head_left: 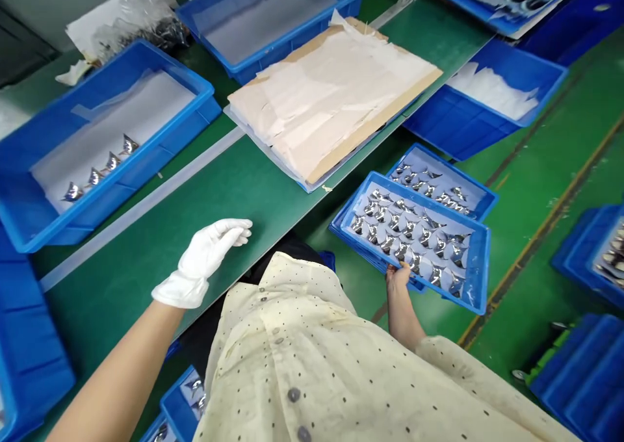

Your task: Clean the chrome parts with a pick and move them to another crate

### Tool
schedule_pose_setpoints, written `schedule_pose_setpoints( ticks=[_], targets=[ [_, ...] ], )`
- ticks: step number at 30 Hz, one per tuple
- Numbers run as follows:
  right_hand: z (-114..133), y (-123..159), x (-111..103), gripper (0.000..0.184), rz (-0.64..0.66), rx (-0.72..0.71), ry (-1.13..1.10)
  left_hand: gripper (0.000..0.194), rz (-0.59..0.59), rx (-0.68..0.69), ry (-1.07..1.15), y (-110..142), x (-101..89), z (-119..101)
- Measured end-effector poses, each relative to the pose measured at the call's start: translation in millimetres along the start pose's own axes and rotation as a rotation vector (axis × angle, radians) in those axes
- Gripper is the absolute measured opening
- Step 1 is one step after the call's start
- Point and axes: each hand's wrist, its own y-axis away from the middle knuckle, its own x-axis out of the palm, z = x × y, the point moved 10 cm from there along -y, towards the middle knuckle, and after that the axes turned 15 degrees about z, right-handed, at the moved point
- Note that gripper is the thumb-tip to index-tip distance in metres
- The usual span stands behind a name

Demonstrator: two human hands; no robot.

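2 grips in view. Left grip (207,253), white-gloved, open and empty, hovers over the green bench (253,201). Right grip (398,276) clasps the near rim of a blue tray (480,273) of shiny metal parts (426,235), just off the bench's near edge.

The open left hand (207,253) in a white glove is above the green surface (160,234). The bare right hand (397,276) holds the edge of a blue tray (480,266) full of shiny metal pieces (409,231), just beside a second blue tray (458,171).
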Motion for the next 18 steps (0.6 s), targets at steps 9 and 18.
schedule_pose_setpoints(
  ticks=[9,18],
  targets=[
    [183.0,174.4,-73.3,0.005,-0.217,-0.371,-0.140,0.054,0.547,0.299,0.143,-44.0,165.5,-84.6],
    [222.8,275.7,37.7,0.041,0.153,-0.422,0.083,0.073,0.464,0.348,0.438,-2.3,142.0,-104.4]
  ],
)
